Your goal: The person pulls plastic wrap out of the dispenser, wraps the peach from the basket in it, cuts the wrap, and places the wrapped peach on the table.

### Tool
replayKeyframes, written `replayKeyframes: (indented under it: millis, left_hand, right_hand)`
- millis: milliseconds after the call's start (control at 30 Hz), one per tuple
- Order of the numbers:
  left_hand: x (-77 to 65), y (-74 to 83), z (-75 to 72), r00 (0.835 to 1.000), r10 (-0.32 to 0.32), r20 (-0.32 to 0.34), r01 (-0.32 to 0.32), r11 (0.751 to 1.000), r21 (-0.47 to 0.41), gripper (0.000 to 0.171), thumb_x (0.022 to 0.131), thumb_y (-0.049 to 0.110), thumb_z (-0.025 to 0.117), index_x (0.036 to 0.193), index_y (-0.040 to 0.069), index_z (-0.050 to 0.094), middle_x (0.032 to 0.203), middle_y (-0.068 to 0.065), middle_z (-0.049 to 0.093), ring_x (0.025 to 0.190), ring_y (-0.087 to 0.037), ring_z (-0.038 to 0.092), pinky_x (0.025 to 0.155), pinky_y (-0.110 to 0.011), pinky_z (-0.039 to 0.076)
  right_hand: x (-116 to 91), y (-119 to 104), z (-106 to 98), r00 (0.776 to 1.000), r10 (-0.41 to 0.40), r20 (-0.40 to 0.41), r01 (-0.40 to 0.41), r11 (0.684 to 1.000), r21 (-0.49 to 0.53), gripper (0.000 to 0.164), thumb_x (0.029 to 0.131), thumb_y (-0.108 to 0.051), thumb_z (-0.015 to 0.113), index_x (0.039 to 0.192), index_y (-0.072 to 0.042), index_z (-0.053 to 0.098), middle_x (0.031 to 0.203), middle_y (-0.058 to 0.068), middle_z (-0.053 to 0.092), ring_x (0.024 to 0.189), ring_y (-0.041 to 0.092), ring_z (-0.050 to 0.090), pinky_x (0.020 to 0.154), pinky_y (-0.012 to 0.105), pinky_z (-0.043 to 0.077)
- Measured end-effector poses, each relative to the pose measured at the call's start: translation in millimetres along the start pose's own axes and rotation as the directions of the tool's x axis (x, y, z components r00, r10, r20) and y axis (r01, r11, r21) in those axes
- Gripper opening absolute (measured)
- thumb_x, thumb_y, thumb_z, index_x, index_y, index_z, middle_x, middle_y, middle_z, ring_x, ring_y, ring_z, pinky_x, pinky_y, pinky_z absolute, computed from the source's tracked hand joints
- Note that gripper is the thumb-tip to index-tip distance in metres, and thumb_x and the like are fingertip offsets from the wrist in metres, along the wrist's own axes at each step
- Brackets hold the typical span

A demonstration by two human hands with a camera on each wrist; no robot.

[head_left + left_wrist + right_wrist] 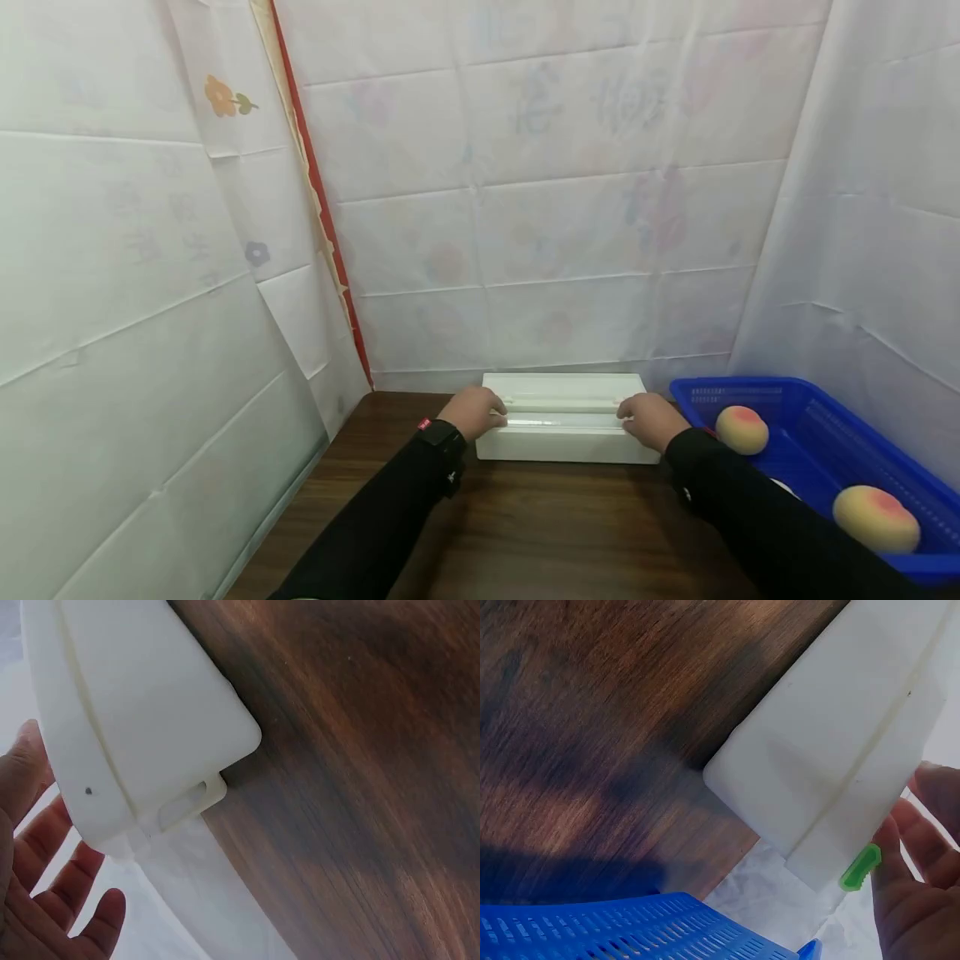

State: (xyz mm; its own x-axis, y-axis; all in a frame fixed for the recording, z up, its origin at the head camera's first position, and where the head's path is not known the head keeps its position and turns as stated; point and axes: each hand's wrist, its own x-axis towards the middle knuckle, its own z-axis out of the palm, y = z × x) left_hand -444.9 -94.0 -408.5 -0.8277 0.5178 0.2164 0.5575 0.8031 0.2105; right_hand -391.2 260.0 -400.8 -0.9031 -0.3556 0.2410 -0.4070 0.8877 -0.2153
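While the left grip [471, 412] pinches one end of the white box [567, 446], the right grip [652, 422] pinches the other; between them it rests on the table [562, 525], a blue basket [738, 382] beside the right grip.

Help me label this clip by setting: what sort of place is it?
Probably a makeshift indoor booth: white sheets screen three sides of a brown table, with a white box near its far edge.
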Motion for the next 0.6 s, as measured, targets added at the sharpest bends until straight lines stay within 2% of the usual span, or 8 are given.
replayKeyframes:
  millis: [67, 167, 233, 367, 600]
  left_hand:
    - [-0.2, -4.0, -1.6, 1.000, 0.002, 0.021, -0.002, 1.000, -0.026, 0.013, 0.099, 0.025, 0.077, 0.103, 0.016, 0.085, 0.111, 0.001, 0.082, 0.108, -0.019, 0.075, 0.095, -0.039, 0.060]
    - [1.4, -11.0, -2.0, 0.999, 0.003, 0.048, -0.002, 0.999, -0.033, 0.011, 0.099, 0.025, 0.077, 0.101, 0.018, 0.085, 0.108, 0.004, 0.081, 0.104, -0.015, 0.075, 0.091, -0.036, 0.060]
    - [3.4, -15.0, -1.9, 0.998, 0.003, 0.058, -0.001, 1.000, -0.029, 0.010, 0.099, 0.024, 0.077, 0.101, 0.020, 0.085, 0.107, 0.006, 0.080, 0.102, -0.013, 0.074, 0.089, -0.034, 0.060]
    - [7.0, -17.3, -2.3, 0.999, 0.008, 0.050, -0.006, 1.000, -0.029, 0.009, 0.100, 0.020, 0.075, 0.101, 0.019, 0.084, 0.107, 0.005, 0.080, 0.102, -0.014, 0.073, 0.089, -0.036, 0.060]
    - [5.8, -9.5, 0.3, 1.000, -0.008, 0.007, 0.008, 1.000, -0.015, 0.013, 0.104, 0.020, 0.070, 0.106, 0.015, 0.082, 0.108, 0.001, 0.080, 0.103, -0.017, 0.074, 0.092, -0.037, 0.060]
  right_hand:
    - [0.6, 0.5, 0.8, 1.000, -0.018, -0.009, 0.018, 1.000, -0.008, 0.009, 0.094, 0.000, 0.071, 0.098, 0.000, 0.080, 0.096, 0.011, 0.078, 0.088, 0.027, 0.072, 0.081, 0.045, 0.058]
    - [1.8, 1.2, 0.1, 0.999, -0.047, -0.018, 0.047, 0.998, -0.032, 0.016, 0.093, 0.002, 0.069, 0.081, -0.006, 0.076, 0.078, 0.001, 0.070, 0.071, 0.016, 0.056, 0.069, 0.036, 0.049]
    - [1.7, 2.2, -0.6, 0.997, -0.067, -0.025, 0.066, 0.997, -0.046, 0.020, 0.093, 0.003, 0.069, 0.077, -0.008, 0.073, 0.074, -0.002, 0.064, 0.069, 0.014, 0.049, 0.067, 0.034, 0.044]
    - [1.5, 4.4, 0.2, 0.996, -0.074, -0.040, 0.073, 0.997, -0.040, 0.022, 0.095, 0.003, 0.069, 0.077, -0.009, 0.069, 0.073, -0.003, 0.059, 0.069, 0.013, 0.046, 0.068, 0.032, 0.041]
    - [2.0, 7.4, 9.4, 0.998, -0.026, -0.060, 0.025, 1.000, -0.018, 0.026, 0.097, 0.004, 0.062, 0.075, -0.011, 0.057, 0.073, -0.002, 0.049, 0.069, 0.014, 0.042, 0.067, 0.030, 0.036]
